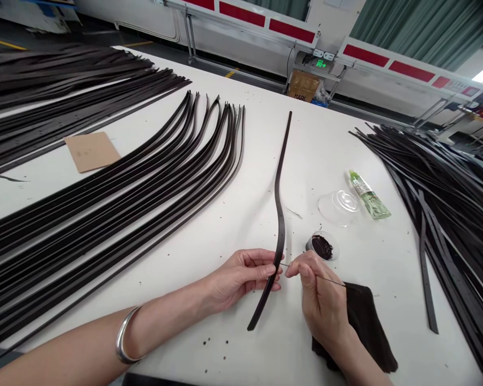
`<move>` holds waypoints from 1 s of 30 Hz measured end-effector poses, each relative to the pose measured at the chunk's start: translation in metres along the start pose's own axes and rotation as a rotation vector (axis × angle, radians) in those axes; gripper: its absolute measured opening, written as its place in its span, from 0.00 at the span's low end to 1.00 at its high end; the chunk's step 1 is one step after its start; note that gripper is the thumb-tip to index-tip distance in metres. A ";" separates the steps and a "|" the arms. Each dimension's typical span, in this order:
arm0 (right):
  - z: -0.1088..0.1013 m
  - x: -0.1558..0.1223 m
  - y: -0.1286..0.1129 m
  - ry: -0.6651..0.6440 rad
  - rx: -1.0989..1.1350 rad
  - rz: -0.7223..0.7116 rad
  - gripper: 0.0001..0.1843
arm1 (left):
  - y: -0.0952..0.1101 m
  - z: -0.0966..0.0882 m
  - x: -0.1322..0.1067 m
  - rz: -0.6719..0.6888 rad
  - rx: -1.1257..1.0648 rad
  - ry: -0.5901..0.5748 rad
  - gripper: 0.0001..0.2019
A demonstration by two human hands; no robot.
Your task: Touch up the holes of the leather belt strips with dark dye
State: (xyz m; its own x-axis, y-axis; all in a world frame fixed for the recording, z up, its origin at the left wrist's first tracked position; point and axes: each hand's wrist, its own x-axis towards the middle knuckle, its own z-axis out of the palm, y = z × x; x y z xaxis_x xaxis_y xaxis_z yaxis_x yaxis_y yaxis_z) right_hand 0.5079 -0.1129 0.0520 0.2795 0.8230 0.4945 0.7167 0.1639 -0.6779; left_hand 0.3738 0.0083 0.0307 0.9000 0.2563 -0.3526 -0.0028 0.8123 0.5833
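Observation:
My left hand (241,276) pinches a long dark leather strap (280,214) near its lower end; the strap runs away from me across the white table (233,214). My right hand (317,289) is closed on a thin metal needle-like tool (326,280), its tip touching the strap's edge beside my left fingers. A small open cup of dark paste (322,246) stands just behind my right hand. A dark cloth (366,321) lies under my right wrist.
Several dark straps (104,203) lie fanned out on the left, with more piled (446,203) on the right. A clear lid (338,206), a green bottle (368,195) and a cardboard piece (92,151) rest on the table.

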 end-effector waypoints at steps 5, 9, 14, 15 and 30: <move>-0.001 0.001 -0.001 -0.007 0.011 0.044 0.14 | 0.000 0.000 -0.001 0.000 0.010 -0.004 0.11; -0.001 0.000 -0.004 0.019 0.053 0.154 0.18 | -0.001 -0.001 0.001 -0.018 -0.009 -0.008 0.12; -0.014 -0.003 -0.006 0.385 0.123 0.247 0.17 | -0.002 -0.001 -0.001 -0.009 -0.017 0.038 0.15; -0.019 0.002 -0.003 0.404 0.098 0.261 0.15 | -0.002 0.000 -0.003 -0.009 -0.016 0.061 0.15; 0.073 0.255 0.060 -0.193 -0.341 0.718 0.19 | -0.021 0.000 -0.096 0.013 0.412 0.316 0.15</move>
State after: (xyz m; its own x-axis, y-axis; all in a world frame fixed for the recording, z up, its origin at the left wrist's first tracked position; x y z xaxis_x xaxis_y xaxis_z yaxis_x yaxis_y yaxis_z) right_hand 0.5756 0.1459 0.0979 0.6522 0.7484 -0.1208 0.5682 -0.5880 -0.5757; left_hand 0.2875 -0.0333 0.0518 0.7251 0.4624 -0.5103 0.2161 0.5508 0.8062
